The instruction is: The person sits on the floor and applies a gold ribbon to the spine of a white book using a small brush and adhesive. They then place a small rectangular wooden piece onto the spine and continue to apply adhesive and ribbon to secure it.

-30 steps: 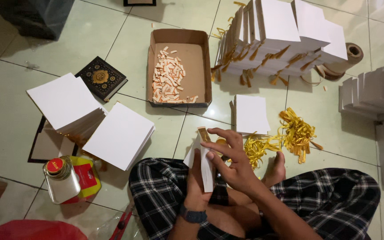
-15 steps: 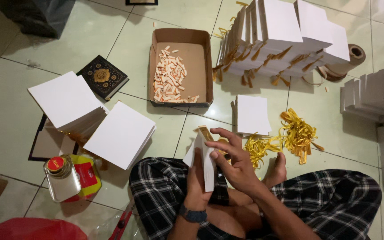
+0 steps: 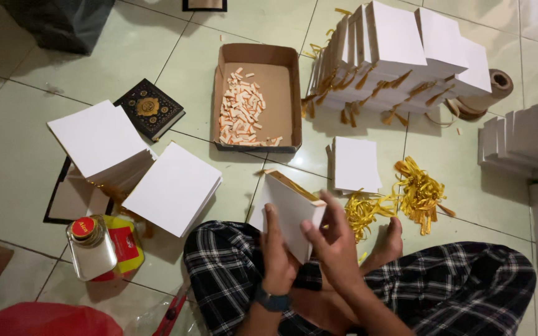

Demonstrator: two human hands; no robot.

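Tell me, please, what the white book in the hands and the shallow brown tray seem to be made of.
White book: paper, probably; matte white cover, gilt-looking page edge. Brown tray: corrugated cardboard, judging by its dull brown, folded walls. Left hand and right hand grip the book.

white book [image 3: 291,211]: matt paper cover, gilt page edge
cardboard tray [image 3: 258,98]: rough brown card
floor [image 3: 20,168]: glossy pale tile
tin can [image 3: 91,247]: shiny metal
tassels [image 3: 420,194]: gold thread

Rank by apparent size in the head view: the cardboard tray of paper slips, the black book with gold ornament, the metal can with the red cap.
1. Cardboard tray, clearly largest.
2. Black book and metal can: they look alike in area, and the can lies nearer the camera, so I leave them unranked.
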